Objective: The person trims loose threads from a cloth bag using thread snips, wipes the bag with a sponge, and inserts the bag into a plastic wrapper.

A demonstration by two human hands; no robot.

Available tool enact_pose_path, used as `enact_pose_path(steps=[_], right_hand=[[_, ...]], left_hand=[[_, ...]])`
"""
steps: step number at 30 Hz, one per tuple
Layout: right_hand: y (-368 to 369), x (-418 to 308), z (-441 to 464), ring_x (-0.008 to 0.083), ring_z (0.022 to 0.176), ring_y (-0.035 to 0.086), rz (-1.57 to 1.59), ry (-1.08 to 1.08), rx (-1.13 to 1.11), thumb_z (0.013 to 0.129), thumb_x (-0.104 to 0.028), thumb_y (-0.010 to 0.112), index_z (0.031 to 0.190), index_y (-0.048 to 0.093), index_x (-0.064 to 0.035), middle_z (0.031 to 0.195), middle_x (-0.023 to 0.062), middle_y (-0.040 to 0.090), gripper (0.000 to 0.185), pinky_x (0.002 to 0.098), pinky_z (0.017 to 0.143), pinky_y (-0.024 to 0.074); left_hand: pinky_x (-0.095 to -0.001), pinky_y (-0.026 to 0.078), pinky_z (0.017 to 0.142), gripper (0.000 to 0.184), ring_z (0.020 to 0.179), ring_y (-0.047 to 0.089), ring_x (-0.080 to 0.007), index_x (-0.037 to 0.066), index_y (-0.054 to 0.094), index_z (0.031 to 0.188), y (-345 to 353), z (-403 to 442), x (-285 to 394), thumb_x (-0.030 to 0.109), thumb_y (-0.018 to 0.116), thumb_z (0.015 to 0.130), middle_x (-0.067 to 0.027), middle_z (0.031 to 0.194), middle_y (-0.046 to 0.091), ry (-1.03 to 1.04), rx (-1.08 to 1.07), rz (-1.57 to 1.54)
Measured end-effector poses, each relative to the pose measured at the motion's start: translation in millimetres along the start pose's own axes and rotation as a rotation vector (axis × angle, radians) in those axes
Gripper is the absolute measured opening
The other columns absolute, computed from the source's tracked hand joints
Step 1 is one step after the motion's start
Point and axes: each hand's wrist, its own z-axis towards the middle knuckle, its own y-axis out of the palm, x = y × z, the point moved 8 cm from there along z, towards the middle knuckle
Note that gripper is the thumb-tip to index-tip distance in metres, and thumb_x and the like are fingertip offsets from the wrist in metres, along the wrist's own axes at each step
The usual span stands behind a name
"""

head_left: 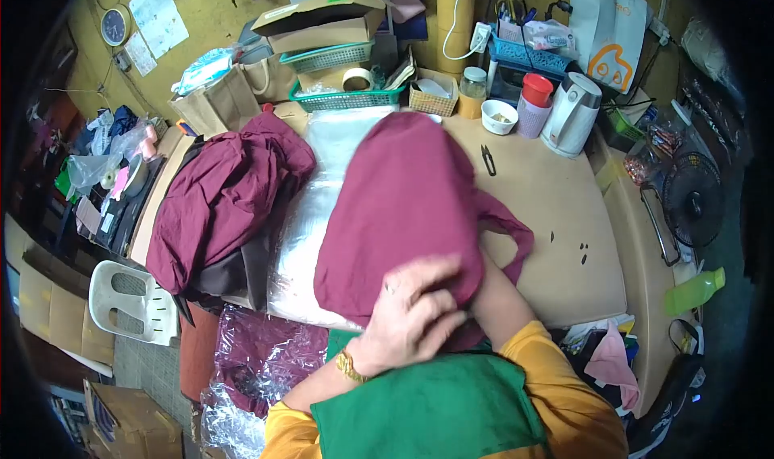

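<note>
Big maroon cloth (395,209) is hiding the right hand

The maroon cloth is sitting in the middle of the table (564,201), close to the person; it is covering the right hand, so I cannot tell if that hand is wide, narrow or holding something; the right arm (501,302) is showing beside the cloth's near right side; the left hand (415,307) is bending its fingers at the near edge of the cloth; those fingers are looking blurry, so I cannot tell if they are pinching it; a loop (520,237) of the same colour is sticking out on the right.

Clear plastic (300,249) is lying under the cloth and peeking out on the left; further left, a maroon heap (226,201) is resting on some dark cloth (222,276) and taking up that side; black snips (488,160) are lying on the far right part, and small dark bits (584,255) are lying nearer; a green basket (347,100), a jar (472,94), a white bowl (499,117) and a kettle (569,116) are crowding the far edge; a white stool (133,303) is standing on the left, and a black fan (692,199) is standing on the right.
</note>
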Motion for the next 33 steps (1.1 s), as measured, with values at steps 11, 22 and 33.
enact_pose_path(steps=[11, 22, 33], right_hand=[[-39.2, 29.8, 6.5, 0.0315, 0.134, 0.043, -0.078, 0.155, -0.275, 0.084, -0.032, 0.067, 0.136, 0.052, -0.0093, 0.143, 0.0168, 0.049, 0.06, 0.0384, 0.113, 0.0333], [19.3, 30.1, -39.2, 0.021, 0.098, 0.064, 0.717, 0.199, -0.531, 0.091, -0.039, 0.063, 0.115, 0.067, -0.0039, 0.11, 0.0114, 0.068, 0.042, 0.0334, 0.09, 0.0497], [4.2, 42.6, -42.3, 0.0349, 0.116, 0.058, 0.029, -0.094, -0.109, 0.087, -0.036, 0.057, 0.122, 0.061, -0.0049, 0.124, 0.0186, 0.062, 0.046, 0.0449, 0.102, 0.0428]], left_hand=[[-0.0753, 0.009, 0.107, 0.063, 0.147, 0.018, -0.0416, 0.003, 0.048, 0.137, 1.0, -48.9, -95.9, 0.023, 0.066, 0.08, -0.0257, 0.153, 0.028, -0.496, -0.15, 0.715], [-0.0354, 0.049, 0.071, 0.04, 0.086, 0.057, -0.027, 0.008, 0.072, 0.103, 19.4, -68.7, -76.5, -0.005, 0.068, 0.066, -0.0138, 0.099, 0.054, -0.388, -0.037, 0.156], [-0.0303, 0.047, 0.066, 0.034, 0.076, 0.056, -0.0181, 0.009, 0.071, 0.097, 11.8, -67.9, -66.7, -0.01, 0.06, 0.07, -0.0107, 0.103, 0.054, -0.312, -0.017, -0.056]])
